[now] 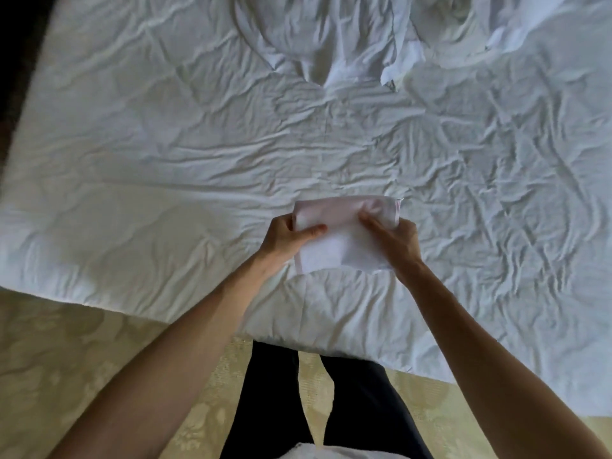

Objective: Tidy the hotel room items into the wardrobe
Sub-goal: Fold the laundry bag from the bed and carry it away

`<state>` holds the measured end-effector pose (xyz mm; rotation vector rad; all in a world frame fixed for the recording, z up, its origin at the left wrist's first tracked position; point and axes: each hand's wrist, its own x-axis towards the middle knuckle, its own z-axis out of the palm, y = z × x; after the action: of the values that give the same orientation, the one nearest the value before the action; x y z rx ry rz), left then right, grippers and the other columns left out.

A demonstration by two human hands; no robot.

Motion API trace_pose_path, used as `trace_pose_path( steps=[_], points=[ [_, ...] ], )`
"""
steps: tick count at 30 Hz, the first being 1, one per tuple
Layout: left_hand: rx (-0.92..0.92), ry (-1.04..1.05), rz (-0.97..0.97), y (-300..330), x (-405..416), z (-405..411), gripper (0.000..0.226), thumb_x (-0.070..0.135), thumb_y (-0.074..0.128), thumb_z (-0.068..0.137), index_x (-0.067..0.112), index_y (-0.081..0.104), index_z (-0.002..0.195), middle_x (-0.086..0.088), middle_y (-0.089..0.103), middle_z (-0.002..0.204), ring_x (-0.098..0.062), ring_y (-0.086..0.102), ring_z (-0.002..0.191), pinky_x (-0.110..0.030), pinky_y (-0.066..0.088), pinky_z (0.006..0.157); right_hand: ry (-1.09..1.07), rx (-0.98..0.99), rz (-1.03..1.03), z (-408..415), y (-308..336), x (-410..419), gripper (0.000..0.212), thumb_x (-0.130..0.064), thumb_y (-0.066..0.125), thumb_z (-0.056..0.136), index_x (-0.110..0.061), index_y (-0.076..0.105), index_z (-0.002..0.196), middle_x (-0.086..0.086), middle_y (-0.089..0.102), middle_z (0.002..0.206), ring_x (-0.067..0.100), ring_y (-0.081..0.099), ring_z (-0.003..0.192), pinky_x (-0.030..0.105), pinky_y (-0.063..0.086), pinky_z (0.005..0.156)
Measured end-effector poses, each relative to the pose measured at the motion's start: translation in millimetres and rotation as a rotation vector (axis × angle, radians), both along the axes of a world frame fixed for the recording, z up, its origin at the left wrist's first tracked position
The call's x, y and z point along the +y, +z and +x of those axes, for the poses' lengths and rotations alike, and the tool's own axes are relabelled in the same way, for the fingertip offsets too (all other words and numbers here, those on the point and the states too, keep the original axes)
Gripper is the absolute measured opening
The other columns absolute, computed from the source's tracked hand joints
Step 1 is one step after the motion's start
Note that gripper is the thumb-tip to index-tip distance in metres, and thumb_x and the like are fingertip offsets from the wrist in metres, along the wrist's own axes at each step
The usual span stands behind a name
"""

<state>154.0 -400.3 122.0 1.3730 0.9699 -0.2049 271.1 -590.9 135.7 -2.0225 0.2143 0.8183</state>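
A wide bed point(165, 154) fills most of the view, its white cover heavily creased, with a loose heap of white cloth point(331, 44) bunched at the far side. Below the bed's near edge lies a pale yellow patterned carpet point(66, 352), where the person stands in dark trousers point(357, 402). A small folded white cloth point(344, 240) lies on the bed close to that near edge. Both bare forearms reach forward over it. The left hand point(288, 238) grips its left edge, thumb on top, fingers curled beneath. The right hand point(397, 240) pinches its upper right part, fingers pressed together on the fabric.
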Motion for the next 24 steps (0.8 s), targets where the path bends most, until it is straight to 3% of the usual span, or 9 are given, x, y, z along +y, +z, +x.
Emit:
trace_pose_path(
  steps=[5, 9, 12, 15, 19, 24],
  points=[
    [-0.074, 0.238, 0.054, 65.4, 11.8, -46.2, 0.017, 0.014, 0.085, 0.078, 0.012, 0.075, 0.092, 0.009, 0.076, 0.076, -0.002, 0.071, 0.07, -0.019, 0.052, 0.058, 0.209, -0.073, 0.043, -17.0, 65.8, 45.6, 0.05, -0.068, 0.078, 0.07, -0.019, 0.074, 0.079, 0.001, 0.076, 0.078, 0.012, 0.074, 0.075, 0.037, 0.061, 0.067],
    [-0.088, 0.442, 0.085, 98.8, 27.6, -107.3, 0.03, 0.03, 0.089, 0.074, 0.013, 0.078, 0.095, -0.003, 0.078, 0.091, -0.016, 0.075, 0.084, -0.036, 0.059, 0.074, 0.436, -0.176, 0.064, -56.9, 108.1, 90.8, 0.041, -0.065, 0.073, 0.078, -0.024, 0.067, 0.07, -0.006, 0.069, 0.071, 0.012, 0.068, 0.07, 0.028, 0.052, 0.057],
    [-0.064, 0.573, 0.119, 117.0, 40.1, -164.4, 0.036, 0.036, 0.089, 0.072, 0.013, 0.077, 0.097, -0.006, 0.078, 0.095, -0.018, 0.075, 0.087, -0.038, 0.061, 0.076, 0.602, -0.211, 0.072, -100.2, 126.8, 122.2, 0.048, -0.066, 0.072, 0.077, -0.019, 0.067, 0.071, 0.0, 0.07, 0.072, 0.016, 0.068, 0.07, 0.033, 0.051, 0.058],
    [-0.084, 0.711, 0.14, 137.3, 50.2, -233.1, 0.038, 0.034, 0.09, 0.071, 0.011, 0.077, 0.098, -0.007, 0.078, 0.094, -0.019, 0.075, 0.088, -0.04, 0.061, 0.079, 0.728, -0.228, 0.118, -157.9, 143.1, 151.2, 0.052, -0.064, 0.075, 0.074, -0.014, 0.071, 0.087, 0.005, 0.073, 0.08, 0.019, 0.069, 0.072, 0.036, 0.052, 0.062],
    [-0.159, 0.906, 0.09, 169.6, 56.2, -341.4, 0.035, 0.028, 0.088, 0.076, 0.009, 0.076, 0.102, -0.005, 0.078, 0.091, -0.017, 0.076, 0.082, -0.03, 0.06, 0.065, 0.873, -0.188, 0.197, -256.2, 164.4, 185.1, 0.041, -0.053, 0.083, 0.074, -0.015, 0.07, 0.085, -0.007, 0.068, 0.072, 0.003, 0.061, 0.058, 0.023, 0.047, 0.053],
    [-0.113, 1.102, 0.13, 190.9, 57.8, -495.9, 0.032, 0.033, 0.087, 0.076, 0.012, 0.075, 0.098, -0.001, 0.078, 0.09, -0.015, 0.075, 0.081, -0.029, 0.062, 0.066, 1.026, -0.114, 0.238, -401.1, 183.2, 232.1, 0.042, -0.053, 0.083, 0.073, -0.014, 0.069, 0.08, 0.004, 0.073, 0.08, 0.017, 0.067, 0.069, 0.038, 0.053, 0.059]
  ],
)
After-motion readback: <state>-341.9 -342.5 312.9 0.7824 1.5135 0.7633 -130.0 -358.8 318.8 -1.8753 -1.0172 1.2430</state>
